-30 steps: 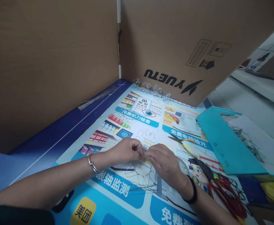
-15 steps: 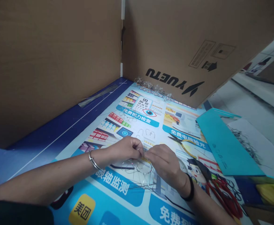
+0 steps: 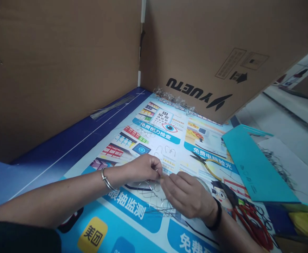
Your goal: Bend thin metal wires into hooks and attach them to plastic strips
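Cardboard [image 3: 196, 42] stands beyond left fingers [image 3: 156, 163] and right fingers [image 3: 173, 183], pinching thin wire [image 3: 161, 175] (yellow-handled pliers [image 3: 213, 169] ahead).

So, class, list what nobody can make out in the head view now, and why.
All in the head view:
- What is between the fingertips of the left hand and right hand: hidden by fingers.
- Yellow item: cut off by the right edge.
- Number of wires by the teal folder: too thin, tangled.
- Small label print: too small, blurred.

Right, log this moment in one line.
left hand: pinching thin wire | right hand: fingers meeting left's, grip unclear | wire pieces: beneath | yellow-handled pliers: lying untouched
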The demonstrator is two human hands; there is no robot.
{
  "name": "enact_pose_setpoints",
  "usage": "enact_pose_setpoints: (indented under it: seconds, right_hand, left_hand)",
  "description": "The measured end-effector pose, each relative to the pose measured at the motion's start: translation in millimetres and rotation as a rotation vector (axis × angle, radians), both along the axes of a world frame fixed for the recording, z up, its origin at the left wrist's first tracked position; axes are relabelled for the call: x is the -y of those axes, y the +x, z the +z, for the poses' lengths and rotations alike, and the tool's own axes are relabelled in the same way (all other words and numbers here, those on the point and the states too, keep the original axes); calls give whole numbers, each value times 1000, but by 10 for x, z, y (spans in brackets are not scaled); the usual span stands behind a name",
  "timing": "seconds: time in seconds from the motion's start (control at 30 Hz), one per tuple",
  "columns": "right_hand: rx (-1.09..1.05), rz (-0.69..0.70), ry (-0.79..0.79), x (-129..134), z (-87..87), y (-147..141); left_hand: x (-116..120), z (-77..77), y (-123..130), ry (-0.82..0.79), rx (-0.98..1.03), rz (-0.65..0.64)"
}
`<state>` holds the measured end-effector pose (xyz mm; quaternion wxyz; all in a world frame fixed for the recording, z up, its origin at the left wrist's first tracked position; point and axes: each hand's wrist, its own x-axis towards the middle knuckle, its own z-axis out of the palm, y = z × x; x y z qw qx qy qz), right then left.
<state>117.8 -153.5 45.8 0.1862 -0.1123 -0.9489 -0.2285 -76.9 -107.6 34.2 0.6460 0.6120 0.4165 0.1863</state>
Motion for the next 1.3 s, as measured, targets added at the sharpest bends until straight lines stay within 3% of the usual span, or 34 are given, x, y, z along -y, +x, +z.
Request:
enact_pose_setpoints:
  seconds: [0.2,0.5,0.7,1.1,1.3]
  right_hand:
    - [-19,-12,-75,-15,26,-13]
    - [-459,-125,-446,-80,-219,-32]
    - [-573,-211,-616,-75,-167,-97]
    - [-647,-360,-777,-90,-164,-129]
    - [-654,-351,-789,-98,-163,-112]
  left_hand:
    - [-12,8,-8,117,-76,-26]
    - [-25,-24,-31,250,-99,-73]
    - [-22,-35,-18,266,-93,-82]
    - [-9,6,-13,271,-125,-81]
    - [-4,-12,-15,285,-106,-87]
